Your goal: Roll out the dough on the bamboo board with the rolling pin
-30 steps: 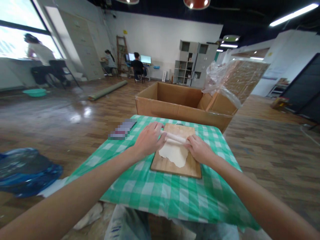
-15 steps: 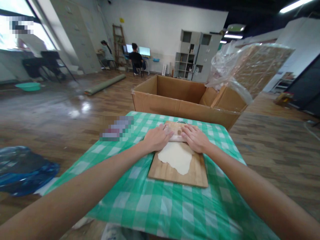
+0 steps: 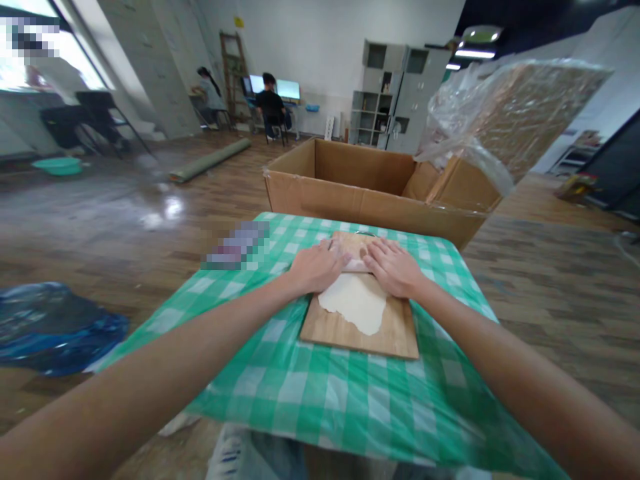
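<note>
A pale rolling pin (image 3: 359, 266) lies crosswise near the far end of a wooden cutting board (image 3: 345, 339). My left hand (image 3: 320, 265) is closed over its left end, fingers pointing forward. Over the right end my right hand (image 3: 393, 267) presses in the same way. Both hands hide the ends of the pin. On the near side of it, a thin, uneven sheet of cream-coloured dough (image 3: 355, 301) is spread on the board. A metal handle (image 3: 366, 233) shows at the board's far edge.
A green checked cloth (image 3: 280, 387) covers the table. Behind stands a big open cardboard box (image 3: 370, 197) with plastic wrap (image 3: 460, 113). A blurred-out item (image 3: 237, 245) lies at the table's left edge. A blue plastic bag (image 3: 55, 330) is on the floor. Several people sit farther back.
The whole view has shifted slightly, with the table sitting higher in the picture. My hands stay on the rolling pin near the board's far end; the dough looks much the same.
</note>
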Demonstrator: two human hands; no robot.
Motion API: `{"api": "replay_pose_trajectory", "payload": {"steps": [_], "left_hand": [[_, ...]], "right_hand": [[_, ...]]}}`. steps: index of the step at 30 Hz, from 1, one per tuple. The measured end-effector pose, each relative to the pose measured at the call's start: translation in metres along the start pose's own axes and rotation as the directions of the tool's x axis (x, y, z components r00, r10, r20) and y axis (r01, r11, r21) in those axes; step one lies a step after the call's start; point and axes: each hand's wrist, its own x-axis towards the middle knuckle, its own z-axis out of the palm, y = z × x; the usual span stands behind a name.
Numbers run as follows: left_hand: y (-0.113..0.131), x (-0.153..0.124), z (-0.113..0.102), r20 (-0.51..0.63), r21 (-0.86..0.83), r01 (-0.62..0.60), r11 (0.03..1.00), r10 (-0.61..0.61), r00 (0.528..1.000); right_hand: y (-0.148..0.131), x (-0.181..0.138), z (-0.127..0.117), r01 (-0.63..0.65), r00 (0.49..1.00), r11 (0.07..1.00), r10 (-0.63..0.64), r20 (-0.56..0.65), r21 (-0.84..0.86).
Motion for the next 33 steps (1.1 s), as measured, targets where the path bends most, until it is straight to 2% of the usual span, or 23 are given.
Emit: {"api": "replay_pose_trajectory", "payload": {"steps": [4,8,12,18,24,28,33], "left_hand": [[0.009,-0.033,0.004,-0.095,0.007,-0.059,0.998,0.06,0.994],[0.014,-0.048,0.005,-0.089,0.059,-0.01,0.998,0.016,0.996],[0.013,-0.039,0.005,-0.035,0.028,0.066,0.997,-0.065,0.997],[-0.001,-0.014,0.009,0.004,-0.014,0.217,0.976,-0.217,0.976],[-0.014,0.0,0.006,0.055,-0.011,0.245,0.969,-0.244,0.968],[-0.011,-0.002,0.005,0.008,0.034,0.201,0.979,-0.202,0.979],[-0.003,-0.017,0.008,-0.057,0.07,0.076,0.995,-0.072,0.996]], "right_hand": [[-0.015,-0.028,-0.011,0.042,0.999,0.999,-0.042,0.019,0.007],[-0.013,-0.023,-0.015,0.064,0.997,0.998,-0.065,0.036,0.024],[-0.001,0.008,-0.008,0.083,0.994,0.996,-0.084,0.076,0.019],[0.011,0.051,0.008,0.039,0.996,0.999,-0.04,0.08,0.013],[0.012,0.074,0.017,0.053,0.996,0.998,-0.055,0.066,0.027],[0.009,0.066,0.017,0.01,0.999,1.0,-0.011,0.042,0.028],[0.001,0.029,0.009,0.013,1.0,0.999,-0.014,0.024,0.031]]}}
